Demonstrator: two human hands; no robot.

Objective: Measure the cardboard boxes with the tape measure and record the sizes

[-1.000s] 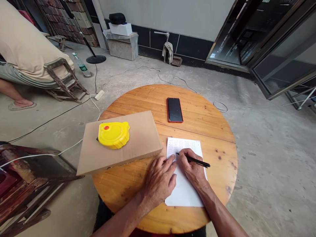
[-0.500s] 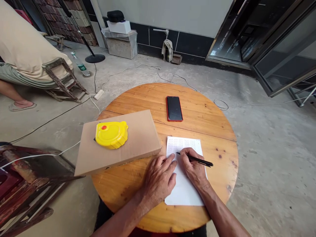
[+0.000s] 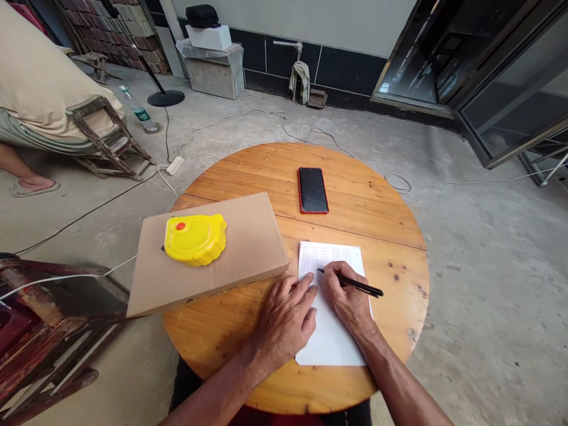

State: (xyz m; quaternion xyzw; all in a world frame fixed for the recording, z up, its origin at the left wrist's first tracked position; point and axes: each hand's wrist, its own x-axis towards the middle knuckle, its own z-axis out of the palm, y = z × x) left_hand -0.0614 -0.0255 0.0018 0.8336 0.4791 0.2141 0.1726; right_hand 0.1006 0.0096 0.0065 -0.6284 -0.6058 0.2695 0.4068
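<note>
A sheet of white paper (image 3: 331, 346) lies on the round wooden table (image 3: 368, 219), with rows of small handwriting across its upper part. In my right hand (image 3: 348, 294) is a black pen (image 3: 361, 286), its tip at the end of the written rows. My left hand (image 3: 288, 313) rests flat on the paper's left edge, fingers loosely spread and holding nothing. Left of it, a yellow tape measure (image 3: 195, 239) with a red button sits on a flat cardboard box (image 3: 248, 236). Beyond the paper lies a phone (image 3: 313, 190) in a red case.
The box overhangs the table's left edge. A worn wooden chair (image 3: 48, 319) stands at the lower left. Behind it a person (image 3: 48, 89) sits near a small wooden stool (image 3: 110, 136) and a plastic bottle (image 3: 139, 109). Cables and a power strip (image 3: 174, 165) lie on the floor.
The whole view has shifted slightly, so the table and floor items sit a little higher in it. Both hands keep nearly the same pose, the pen still at the written rows.
</note>
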